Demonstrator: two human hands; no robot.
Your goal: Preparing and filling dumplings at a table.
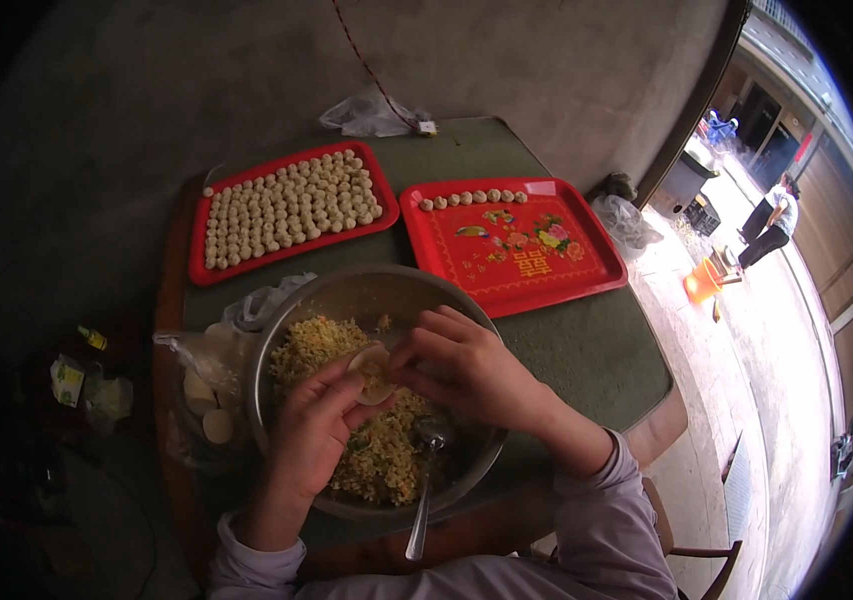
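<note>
My left hand [319, 425] holds a round, pale dumpling wrapper [374, 372], cupped, with some filling in it. The fingers of my right hand [459, 362] are bent together at the wrapper's right edge; their tips are partly hidden. Both hands are over a large metal bowl [265, 355] of chopped yellow-green filling [377, 465]. A metal spoon [421, 510] rests in the bowl, its handle over the near rim. Left of the bowl, more round wrappers [217, 426] lie in a clear plastic bag [182, 350].
Behind the bowl, a red tray [197, 240] carries many rows of small dumplings [287, 210]. A second red tray [517, 280], flower-patterned, has one row of dumplings [474, 197] along its far edge. Both stand on a green table [597, 350]. A wooden chair [697, 552] is at the near right.
</note>
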